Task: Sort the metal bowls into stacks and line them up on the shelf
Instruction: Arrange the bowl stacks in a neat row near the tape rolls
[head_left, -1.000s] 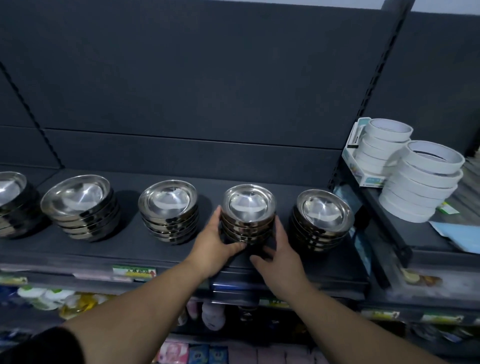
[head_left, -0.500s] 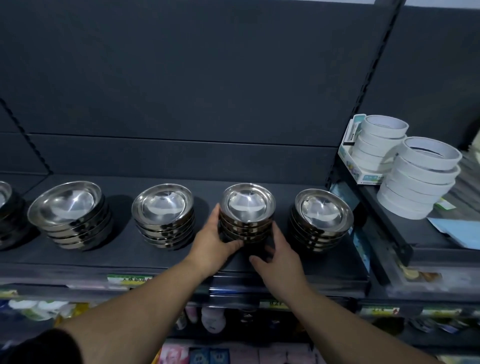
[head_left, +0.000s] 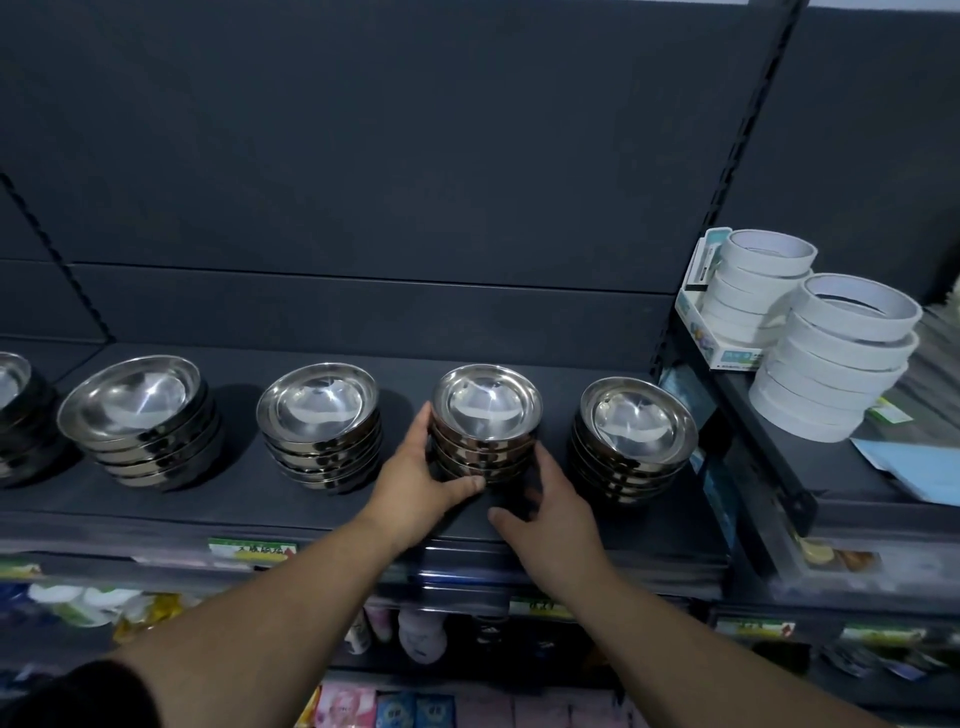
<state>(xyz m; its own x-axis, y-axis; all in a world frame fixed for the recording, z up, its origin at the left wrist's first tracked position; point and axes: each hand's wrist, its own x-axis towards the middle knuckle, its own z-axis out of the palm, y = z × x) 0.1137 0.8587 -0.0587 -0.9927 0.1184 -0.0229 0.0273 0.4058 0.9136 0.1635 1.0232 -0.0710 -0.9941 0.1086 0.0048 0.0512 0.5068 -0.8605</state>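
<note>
The step in hand looks like the lining-up rather than the sorting: five piles of metal bowls already stand in a row on the dark shelf (head_left: 208, 499), and both hands are at the held stack (head_left: 485, 415), second from the right end. The left hand (head_left: 415, 478) has its grip clamped on that pile, fingers curved round the left flank and the thumb pressed against the front of the lowest bowl. The right hand (head_left: 550, 509) lies at the pile's right base with its grip apart, fingers fairly straight along the side and the thumb spread away over the shelf; whether those fingers press or only touch cannot be told. The next move probably calls for a small, level slide to even out the gaps, since the rightmost stack (head_left: 634, 431) stands near while the neighbouring stack (head_left: 322, 415) on the left is farther off. Both palms should stay low so the nested bowls do not shear apart. The bowls are polished steel, shallow and round with flat flared rims, mirror-bright inside and dark at the sides; such smooth metal will likely slip easily over the matt shelf. The wide stack (head_left: 135, 410) farther left holds visibly broader bowls, and a partial stack (head_left: 13, 384) is cut by the frame edge. On the adjoining unit sit white tape rolls (head_left: 831, 353), dull and paper-like.
</note>
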